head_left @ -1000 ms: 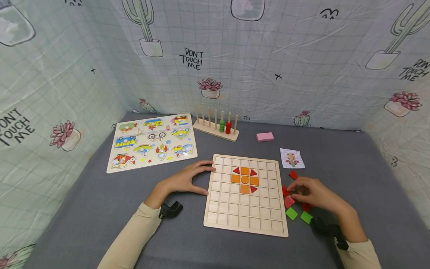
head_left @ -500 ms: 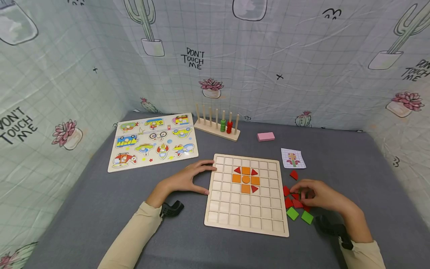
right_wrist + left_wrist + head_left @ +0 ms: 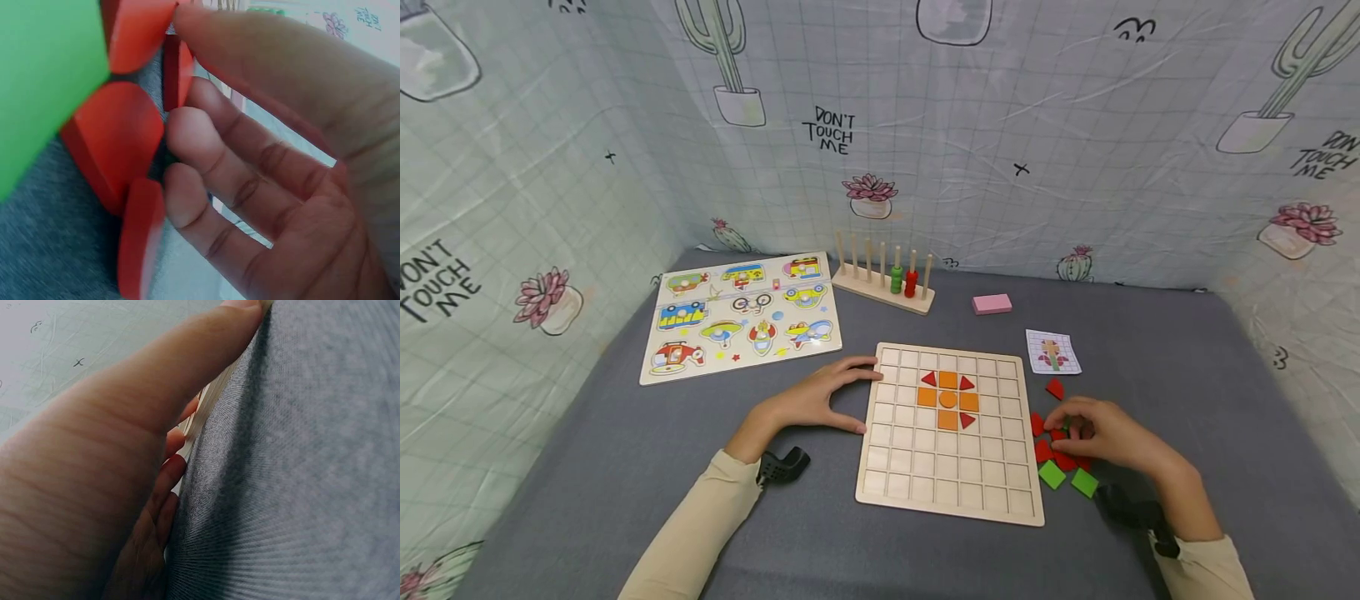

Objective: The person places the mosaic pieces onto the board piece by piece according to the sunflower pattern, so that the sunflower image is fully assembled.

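A square wooden grid board lies in front of me. Orange squares around an orange disc, with three red wedge pieces beside them, are set on it. My left hand is at the board's left edge, thumb and fingers spread and touching it. To the right of the board, my right hand reaches down to a cluster of red pieces with rounded edges. Its thumb touches one red piece, the other fingers loosely bent; the index finger is mostly hidden behind the thumb in the right wrist view.
Two green squares lie below the red pieces. A picture card lies above a lone red piece. Toward the back are a vehicle puzzle board, a peg rack with green and red beads, and a pink block.
My right hand has shifted slightly among the red pieces, and those near the thumb have moved apart, with another now showing beside them. The left hand and the board stay in place.
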The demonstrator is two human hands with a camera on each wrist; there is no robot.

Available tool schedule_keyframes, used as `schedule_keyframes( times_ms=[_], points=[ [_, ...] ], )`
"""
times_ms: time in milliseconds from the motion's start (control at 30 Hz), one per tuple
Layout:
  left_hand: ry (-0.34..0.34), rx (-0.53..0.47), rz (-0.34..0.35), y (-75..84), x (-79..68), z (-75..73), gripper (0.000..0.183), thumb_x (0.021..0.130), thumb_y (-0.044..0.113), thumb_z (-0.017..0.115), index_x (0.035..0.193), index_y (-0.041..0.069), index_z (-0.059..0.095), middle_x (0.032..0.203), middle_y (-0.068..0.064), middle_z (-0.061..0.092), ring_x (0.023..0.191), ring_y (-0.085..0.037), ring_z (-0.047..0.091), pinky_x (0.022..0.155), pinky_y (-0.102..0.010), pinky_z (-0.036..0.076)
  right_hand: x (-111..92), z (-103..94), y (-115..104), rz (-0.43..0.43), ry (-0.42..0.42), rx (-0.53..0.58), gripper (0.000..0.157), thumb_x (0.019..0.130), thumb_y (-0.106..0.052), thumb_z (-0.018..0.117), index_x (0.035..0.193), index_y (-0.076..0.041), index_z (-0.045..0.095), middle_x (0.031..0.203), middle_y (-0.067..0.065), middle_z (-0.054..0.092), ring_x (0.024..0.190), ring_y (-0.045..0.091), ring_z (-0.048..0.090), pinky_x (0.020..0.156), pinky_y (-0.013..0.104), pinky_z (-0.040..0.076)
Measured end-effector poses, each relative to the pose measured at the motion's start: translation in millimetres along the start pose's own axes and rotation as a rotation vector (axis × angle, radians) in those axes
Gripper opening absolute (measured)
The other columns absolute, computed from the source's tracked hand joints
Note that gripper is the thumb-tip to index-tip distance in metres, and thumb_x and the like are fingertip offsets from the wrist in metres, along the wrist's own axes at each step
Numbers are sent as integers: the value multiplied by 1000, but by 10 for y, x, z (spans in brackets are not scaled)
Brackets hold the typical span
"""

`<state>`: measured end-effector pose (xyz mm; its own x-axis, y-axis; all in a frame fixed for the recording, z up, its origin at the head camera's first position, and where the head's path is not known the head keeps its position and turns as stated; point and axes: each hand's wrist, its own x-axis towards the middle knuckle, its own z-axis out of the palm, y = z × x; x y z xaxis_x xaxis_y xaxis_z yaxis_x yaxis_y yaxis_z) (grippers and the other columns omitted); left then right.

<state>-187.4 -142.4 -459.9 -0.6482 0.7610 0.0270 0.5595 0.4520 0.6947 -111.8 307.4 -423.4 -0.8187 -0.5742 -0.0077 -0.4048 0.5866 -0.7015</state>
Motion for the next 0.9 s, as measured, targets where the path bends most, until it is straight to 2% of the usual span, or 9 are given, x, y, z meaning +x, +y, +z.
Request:
schedule_keyframes(
  times_ms=[100, 533, 700, 900],
  points=[
    [-1, -2, 2, -1, -1, 2, 77, 79, 37, 82, 145, 18, 47, 156, -4, 29, 143, -29, 28, 112, -54, 26, 5, 21, 5, 17, 17, -17, 19, 83, -8, 77, 98, -5, 66, 73, -10, 52, 60, 0, 47, 51, 23, 43],
    [6, -10, -2, 4, -24, -6, 77, 79, 36, 82, 145, 18, 47, 157, -4, 29, 143, -29, 28, 112, -53, 26, 45, -7, -19, 1, 30, -50, 17, 83, -5, 77, 97, -3, 67, 71, -11, 52, 59, -1, 45, 50, 22, 41],
    [5, -6, -4, 4, -22, -8, 77, 79, 37, 82, 145, 19, 47, 157, -4, 29, 143, -28, 28, 112, -53, 26, 89, -17, -56, -45, 50, -70, 17, 82, -4, 77, 96, -6, 68, 71, -12, 52, 59, -1, 45, 49, 22, 42],
    [2, 1, -1, -10, -6, 9, 76, 80, 38, 81, 145, 20, 47, 157, -3, 29, 143, -28, 28, 112, -53, 26, 193, 7, -145, -92, 42, -75, 16, 83, -6, 77, 97, -8, 69, 77, -9, 55, 63, 0, 48, 55, 23, 45]
  ],
)
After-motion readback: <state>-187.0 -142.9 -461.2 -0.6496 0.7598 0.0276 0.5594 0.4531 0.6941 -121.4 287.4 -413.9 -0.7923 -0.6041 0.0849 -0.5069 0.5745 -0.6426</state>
